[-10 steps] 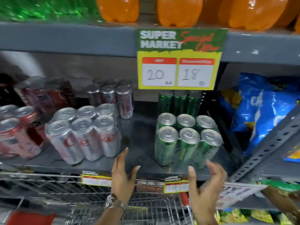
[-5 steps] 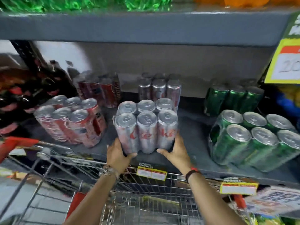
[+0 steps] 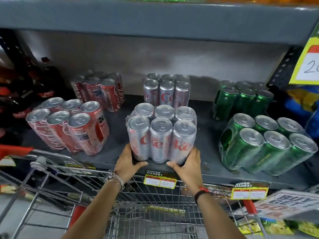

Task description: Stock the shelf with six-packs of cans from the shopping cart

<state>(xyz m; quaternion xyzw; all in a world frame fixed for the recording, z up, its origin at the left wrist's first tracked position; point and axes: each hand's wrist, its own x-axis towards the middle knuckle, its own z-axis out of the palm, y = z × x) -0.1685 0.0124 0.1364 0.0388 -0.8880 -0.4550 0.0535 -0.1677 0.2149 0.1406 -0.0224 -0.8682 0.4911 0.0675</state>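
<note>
A shrink-wrapped six-pack of silver cans (image 3: 161,133) stands at the front of the grey shelf (image 3: 114,149). My left hand (image 3: 128,163) grips its lower left corner and my right hand (image 3: 187,165) its lower right corner. A second silver six-pack (image 3: 166,91) stands right behind it. Two red six-packs sit to the left, one at the front (image 3: 69,128) and one at the back (image 3: 99,91). Two green six-packs sit to the right, front (image 3: 265,145) and back (image 3: 241,100). The wire shopping cart (image 3: 151,204) is below the shelf edge.
Dark cola bottles (image 3: 25,87) stand at the far left. A grey upper shelf (image 3: 155,16) hangs overhead. Yellow price tags (image 3: 159,181) line the shelf edge. A yellow offer sign (image 3: 307,66) and blue snack bags (image 3: 302,104) are on the right.
My view swung left from the green packs to the silver ones. Both hands went from empty and apart to gripping the front silver six-pack, which now stands straighter and squarer on the shelf.
</note>
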